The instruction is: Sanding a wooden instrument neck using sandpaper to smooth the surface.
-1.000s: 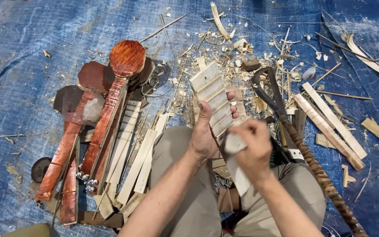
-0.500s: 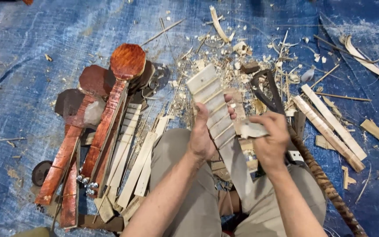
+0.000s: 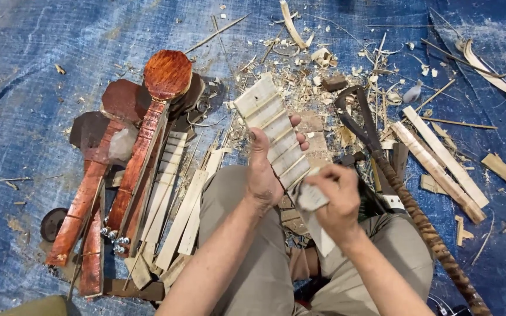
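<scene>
Pale wood fretboard, crossed by thin frets, at frame centre, tilted toward upper left. Left hand grips it, thumb on top, fingertips curled round the far edge. Right hand pinches a small pale pad (sandpaper, perhaps) against its lower end. Reddish varnished necks lie left on the blue tarp.

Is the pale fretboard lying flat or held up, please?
Held up: the left hand grips the fretboard, tilted above the tarp.

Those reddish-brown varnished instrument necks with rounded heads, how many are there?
3, stacked left of the knees: the top neck, the middle neck, the outer neck. More may lie hidden underneath.
</scene>
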